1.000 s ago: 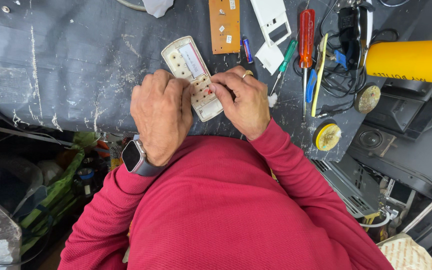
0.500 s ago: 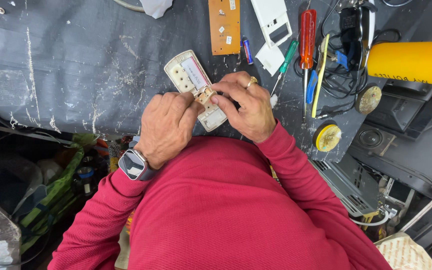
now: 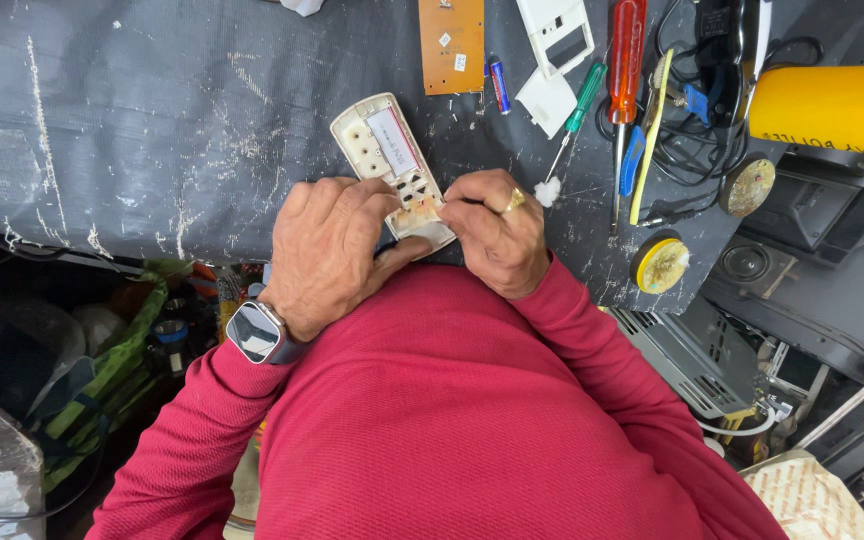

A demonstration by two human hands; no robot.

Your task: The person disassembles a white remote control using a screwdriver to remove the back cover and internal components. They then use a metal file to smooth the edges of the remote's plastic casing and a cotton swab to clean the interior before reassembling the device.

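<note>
A: Remote-control front shell [image 3: 392, 170], cream plastic, inner side up, lies on the dark worktop [image 3: 152, 120] at its near edge, tilted with its top end pointing away and to the left.

B: Hands?

A: Both on the shell's near end. Left hand [image 3: 327, 250] covers the lower left corner, fingers [image 3: 357, 195] curled over the edge, thumb under the bottom end. Right hand [image 3: 492, 230] sits just right of the shell, fingertips pressed together, pinching at the button-hole area. Can't tell what, if anything, is between them. Ring on that hand, smartwatch [image 3: 255, 333] on the left wrist.

B: Around the shell?

A: Orange circuit board [image 3: 451, 45] beyond it, slightly right. Small blue battery [image 3: 500, 86] just right of the board. White rear cover [image 3: 557, 35] further right. Green-handled screwdriver [image 3: 580, 105] and red-handled screwdriver [image 3: 626, 55] right of that. White cotton wad [image 3: 548, 191] near the right hand. Yellow cylinder [image 3: 832, 110] far right of the shell.
</note>
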